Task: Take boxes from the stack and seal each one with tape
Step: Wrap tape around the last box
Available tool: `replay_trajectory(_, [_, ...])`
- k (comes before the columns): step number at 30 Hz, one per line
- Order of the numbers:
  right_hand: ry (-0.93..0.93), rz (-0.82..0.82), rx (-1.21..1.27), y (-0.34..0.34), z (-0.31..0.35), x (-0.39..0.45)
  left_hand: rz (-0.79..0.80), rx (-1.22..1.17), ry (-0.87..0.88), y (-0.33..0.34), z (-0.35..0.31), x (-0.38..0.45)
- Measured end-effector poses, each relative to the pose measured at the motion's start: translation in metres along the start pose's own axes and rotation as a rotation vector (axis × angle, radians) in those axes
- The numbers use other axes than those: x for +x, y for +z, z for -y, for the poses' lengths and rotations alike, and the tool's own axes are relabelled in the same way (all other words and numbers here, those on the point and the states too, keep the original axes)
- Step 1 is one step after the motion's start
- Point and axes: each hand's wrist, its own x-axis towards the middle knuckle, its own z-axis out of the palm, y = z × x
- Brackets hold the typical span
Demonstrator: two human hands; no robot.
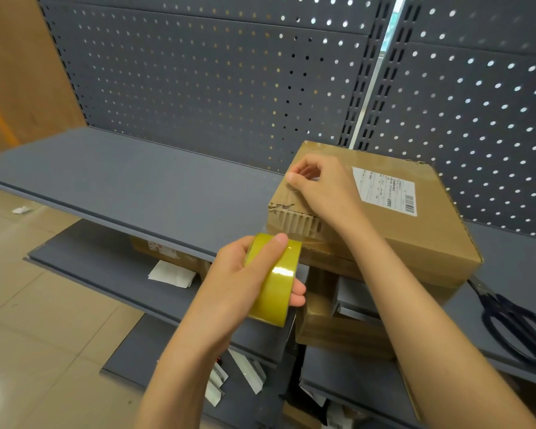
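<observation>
Head view. A grey shelf (130, 184) backed by perforated panel (198, 75) carries the work; dark-handled scissors (514, 323) lie on the shelf to the right, and loose papers (171, 274) and another carton (331, 323) sit on lower shelves. The cardboard box (415, 230) rests on the shelf edge, its near corner torn to show corrugation, a white shipping label (384, 190) on top. The left hand (245, 274) holds the yellow tape roll (274, 280) in a full grip just before the box; the right hand (319, 187) pinches thumb to forefinger at the box's top edge.
</observation>
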Motion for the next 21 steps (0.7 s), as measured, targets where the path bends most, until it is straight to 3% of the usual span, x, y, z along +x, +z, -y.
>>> replay_trajectory(10, [-0.007, -0.03, 0.079, -0.0036, 0.003, -0.0027, -0.012, 0.024, 0.033, 0.0, -0.0021, 0.0008])
replay_trajectory(21, [-0.026, 0.083, -0.197, 0.0007, 0.0069, -0.0014, -0.009, 0.011, 0.015, -0.0013, 0.0026, 0.0003])
